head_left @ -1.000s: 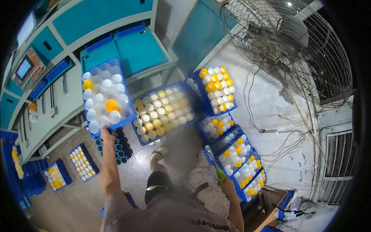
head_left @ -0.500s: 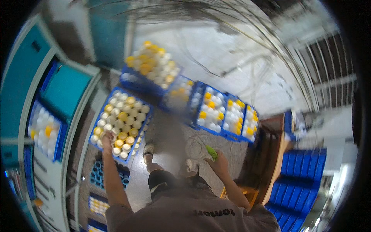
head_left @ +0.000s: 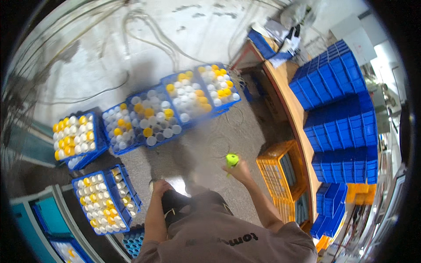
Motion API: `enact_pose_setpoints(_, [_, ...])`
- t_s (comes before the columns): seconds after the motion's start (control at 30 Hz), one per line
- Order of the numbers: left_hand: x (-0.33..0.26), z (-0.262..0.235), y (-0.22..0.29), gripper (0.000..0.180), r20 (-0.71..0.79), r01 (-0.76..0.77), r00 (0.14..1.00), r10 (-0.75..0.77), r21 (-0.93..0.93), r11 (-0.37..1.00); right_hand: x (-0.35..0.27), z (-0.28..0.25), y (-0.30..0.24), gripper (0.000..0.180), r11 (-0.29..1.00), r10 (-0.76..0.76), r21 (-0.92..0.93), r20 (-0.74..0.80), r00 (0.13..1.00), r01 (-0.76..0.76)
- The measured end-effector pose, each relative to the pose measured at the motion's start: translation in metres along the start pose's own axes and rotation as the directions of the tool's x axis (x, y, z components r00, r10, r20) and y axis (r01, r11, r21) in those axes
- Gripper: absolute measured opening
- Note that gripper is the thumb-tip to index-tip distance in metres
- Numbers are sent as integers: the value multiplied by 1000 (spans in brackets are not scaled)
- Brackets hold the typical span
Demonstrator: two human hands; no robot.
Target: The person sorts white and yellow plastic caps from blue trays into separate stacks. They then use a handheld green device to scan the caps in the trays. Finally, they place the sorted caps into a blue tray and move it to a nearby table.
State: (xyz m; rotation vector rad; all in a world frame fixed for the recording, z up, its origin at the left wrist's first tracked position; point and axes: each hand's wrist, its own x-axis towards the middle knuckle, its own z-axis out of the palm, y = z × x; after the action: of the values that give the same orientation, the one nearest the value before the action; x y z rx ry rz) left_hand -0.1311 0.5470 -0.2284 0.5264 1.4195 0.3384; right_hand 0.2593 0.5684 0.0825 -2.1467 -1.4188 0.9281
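Right hand (head_left: 240, 170), grip closed on a lime-green tool (head_left: 232, 159); left hand (head_left: 160, 187) hangs empty, grip loose. Carrying step; the next move likely calls for reaching the bobbin crates (head_left: 153, 115) ahead.

Grey concrete floor (head_left: 210, 140), pale wall (head_left: 144, 48) with loose cables (head_left: 149, 30); long wooden counter (head_left: 291, 103) at right, teal cabinet (head_left: 41, 219) lower left.

Glossy blue plastic crates (head_left: 337, 83) stacked on a smooth wooden bench (head_left: 291, 101); rough concrete floor (head_left: 206, 39).

Blue crates (head_left: 337, 83) — orange crate (head_left: 274, 173)
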Motion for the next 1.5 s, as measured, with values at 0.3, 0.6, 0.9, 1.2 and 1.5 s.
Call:
enact_pose_setpoints(0.3, [151,46,99,60,-72,135,963,-260,-708,693,75,-21,141,22,988,-48,146,546,836,-39])
enact_pose_setpoints(0.6, [307,58,144,49,-404,-315,849,-340,-904,287,167,-43,127,36,893,273,71,700,660,-445])
enact_pose_setpoints(0.9, [230,28,193,37,-599,-376,721,-349,-761,529,244,-56,87,30,955,-135,-178,454,881,238])
enact_pose_setpoints(1.2, [-65,206,139,50,-938,19,181,-294,-296,955,164,-81,-17,41,497,-354,-174,854,382,850])
enact_pose_setpoints(1.5, [-216,346,37,79,-845,5,49,-532,-533,846,62,-127,-14,53,264,-201,-71,971,127,962])
